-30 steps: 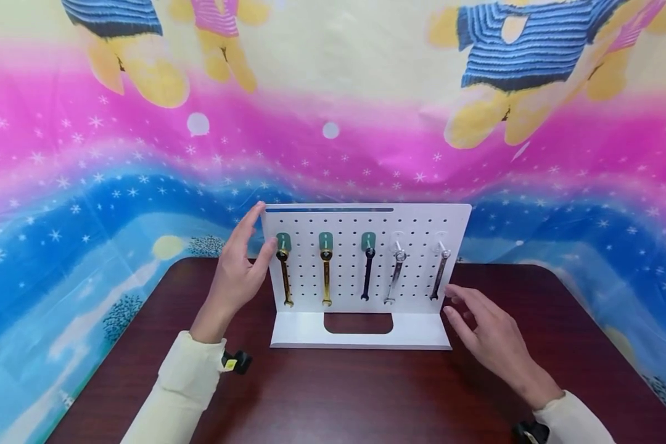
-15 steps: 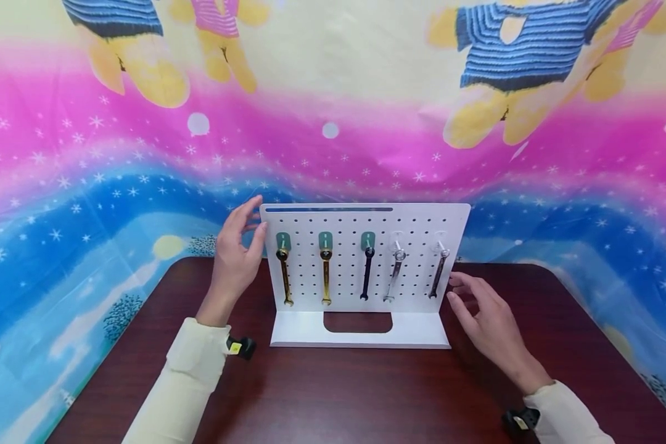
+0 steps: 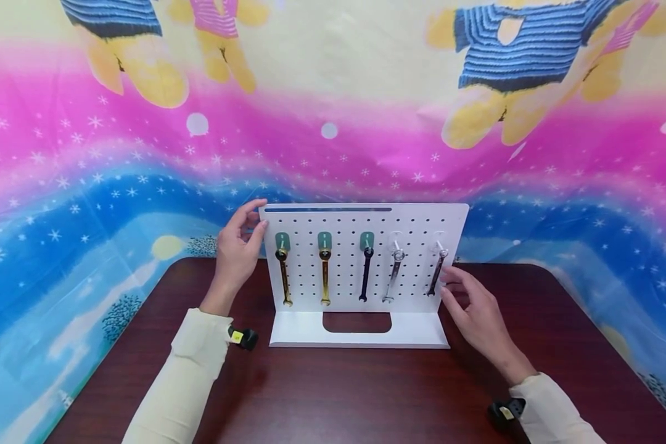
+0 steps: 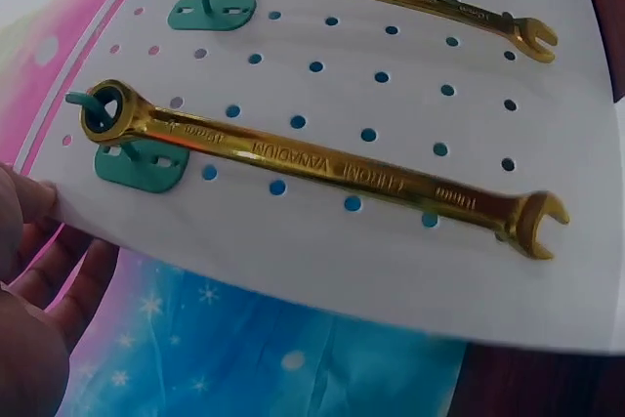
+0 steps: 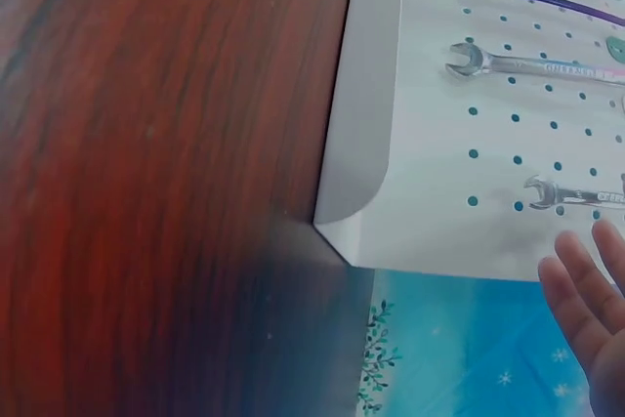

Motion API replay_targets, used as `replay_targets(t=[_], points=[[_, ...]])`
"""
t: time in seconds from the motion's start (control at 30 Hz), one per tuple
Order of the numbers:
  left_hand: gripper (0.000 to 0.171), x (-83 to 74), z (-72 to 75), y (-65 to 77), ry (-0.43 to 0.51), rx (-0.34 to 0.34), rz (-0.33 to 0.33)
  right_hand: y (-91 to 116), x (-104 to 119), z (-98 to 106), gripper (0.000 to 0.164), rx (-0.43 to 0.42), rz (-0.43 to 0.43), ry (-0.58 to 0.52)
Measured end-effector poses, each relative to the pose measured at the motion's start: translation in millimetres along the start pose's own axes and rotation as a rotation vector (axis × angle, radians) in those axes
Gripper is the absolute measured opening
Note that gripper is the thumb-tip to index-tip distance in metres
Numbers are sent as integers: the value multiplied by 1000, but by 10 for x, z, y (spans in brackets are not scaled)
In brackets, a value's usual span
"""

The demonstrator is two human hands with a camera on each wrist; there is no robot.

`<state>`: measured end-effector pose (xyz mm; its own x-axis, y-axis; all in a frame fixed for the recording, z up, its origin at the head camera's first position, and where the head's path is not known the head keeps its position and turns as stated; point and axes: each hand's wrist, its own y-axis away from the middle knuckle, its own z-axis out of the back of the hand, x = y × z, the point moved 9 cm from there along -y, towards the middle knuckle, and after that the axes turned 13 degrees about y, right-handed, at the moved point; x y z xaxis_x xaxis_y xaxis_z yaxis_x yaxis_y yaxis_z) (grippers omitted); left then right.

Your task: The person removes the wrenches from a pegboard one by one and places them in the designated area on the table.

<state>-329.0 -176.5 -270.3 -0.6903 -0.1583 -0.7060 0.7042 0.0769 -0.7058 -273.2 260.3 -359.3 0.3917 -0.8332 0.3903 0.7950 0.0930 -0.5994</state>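
Note:
A white pegboard stand (image 3: 305,283) is upright on the table. My left hand (image 3: 238,253) pinches its upper left edge, thumb in front and fingers behind. Closest to that hand hangs a gold combination wrench (image 4: 322,158) by its ring end on a green hook (image 4: 146,168). Beside it are a second gold wrench (image 3: 325,280), a dark purplish wrench (image 3: 366,277) and a silver wrench (image 3: 393,277). The rightmost silver wrench (image 3: 436,274) hangs on a clear hook, its lower end beside the fingertips of my right hand (image 3: 477,314), whose fingers are extended and loosely bent.
The dark red-brown table (image 3: 355,394) extends in front of the stand. Behind it hangs a colourful backdrop (image 3: 333,160) printed with bears and snowflakes. The stand's white foot (image 3: 300,333) has a cut-out in the middle.
My left hand has shifted slightly and closed its grip on the board's upper left edge. My right hand has moved up and inward, toward the rightmost wrench.

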Motion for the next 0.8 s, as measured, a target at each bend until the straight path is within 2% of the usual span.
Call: replay_targets(t=[0.2,0.4,0.8], points=[[39,36,-16,8,42,-15,28,-26,-1,-74,41,17,-26,-71],[39,64,-14,4,30,-10,42,-63,-11,-133,35,40,-74,-110],[38,84,-19,-19,37,-3,55,-109,-28,-232,27,147,-179,-414]])
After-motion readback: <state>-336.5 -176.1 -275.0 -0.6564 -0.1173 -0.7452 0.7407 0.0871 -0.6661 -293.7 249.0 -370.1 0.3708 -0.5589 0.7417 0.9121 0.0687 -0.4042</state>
